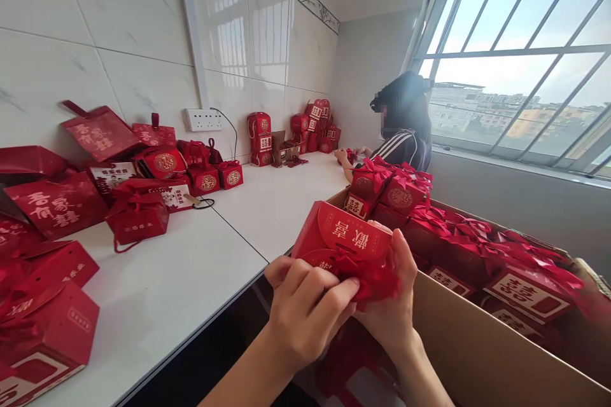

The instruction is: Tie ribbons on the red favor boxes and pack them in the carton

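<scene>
Holding a small red cardboard gift box with pale printed characters in mid-air, just off the long near edge of the glossy white desk, between that edge and an open brown cardboard carton. Cupping it along its right side with the right hand, fingers bent round the card; cannot tell how tightly behind it. Pressing into a crumpled glossy red ribbon with the left hand, fingers curled close together and pinching the ribbon against the box.

Could crease the thin card by squeezing too hard. Could drag the ribbon lopsided or loose by tugging from one side only. Could drop the box past the near edge of the desk by easing both hands at once, or snag the ribbon on the carton rim by swinging far right, close to the packed red boxes with bows.

Finding the most open room across the middle of the desk, from the near edge back towards the wall; far less at the left end, crowded with loosely heaped red boxes, and at the far end, shared by stacked red boxes and a co-worker in a striped sleeve.
</scene>
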`<action>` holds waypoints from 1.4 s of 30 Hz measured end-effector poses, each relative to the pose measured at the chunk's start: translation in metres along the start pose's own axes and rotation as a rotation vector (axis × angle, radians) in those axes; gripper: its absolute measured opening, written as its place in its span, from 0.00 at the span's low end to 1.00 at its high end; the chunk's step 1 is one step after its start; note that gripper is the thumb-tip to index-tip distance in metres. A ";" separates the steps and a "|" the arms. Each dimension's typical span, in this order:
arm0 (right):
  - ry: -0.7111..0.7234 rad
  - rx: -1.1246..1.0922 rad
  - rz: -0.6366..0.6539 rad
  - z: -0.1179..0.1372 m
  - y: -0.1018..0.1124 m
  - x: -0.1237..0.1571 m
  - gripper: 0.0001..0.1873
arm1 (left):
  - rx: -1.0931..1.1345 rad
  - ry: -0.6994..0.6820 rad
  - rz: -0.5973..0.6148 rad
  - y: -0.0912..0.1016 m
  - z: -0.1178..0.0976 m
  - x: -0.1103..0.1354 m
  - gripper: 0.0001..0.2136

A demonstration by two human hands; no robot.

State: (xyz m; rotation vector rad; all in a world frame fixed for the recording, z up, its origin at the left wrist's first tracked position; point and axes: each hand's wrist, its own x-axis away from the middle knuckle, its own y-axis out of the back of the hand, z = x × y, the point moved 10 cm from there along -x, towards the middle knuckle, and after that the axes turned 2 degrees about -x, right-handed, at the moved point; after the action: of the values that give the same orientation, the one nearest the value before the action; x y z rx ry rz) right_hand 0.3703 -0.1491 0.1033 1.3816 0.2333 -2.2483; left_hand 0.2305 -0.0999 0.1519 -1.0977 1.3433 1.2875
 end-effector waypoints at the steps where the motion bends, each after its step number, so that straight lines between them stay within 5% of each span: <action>1: 0.000 -0.003 0.003 -0.002 0.000 -0.002 0.53 | 0.003 0.002 -0.004 -0.002 0.002 -0.001 0.04; 22: 0.024 0.099 0.024 -0.022 -0.016 -0.013 0.46 | 0.004 0.056 0.022 -0.010 0.027 -0.002 0.04; 27: 0.097 0.208 0.040 -0.013 -0.009 -0.018 0.47 | 0.078 0.097 0.029 -0.013 0.032 -0.009 0.03; 42: 0.056 0.417 -0.012 -0.015 0.034 -0.019 0.40 | 0.281 -0.076 0.063 -0.046 0.008 -0.020 0.04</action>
State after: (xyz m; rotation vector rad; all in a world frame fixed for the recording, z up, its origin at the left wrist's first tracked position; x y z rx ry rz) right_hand 0.4056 -0.1666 0.1169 1.6522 -0.2240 -2.3586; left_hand 0.2793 -0.0942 0.1650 -0.8110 1.4591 1.1326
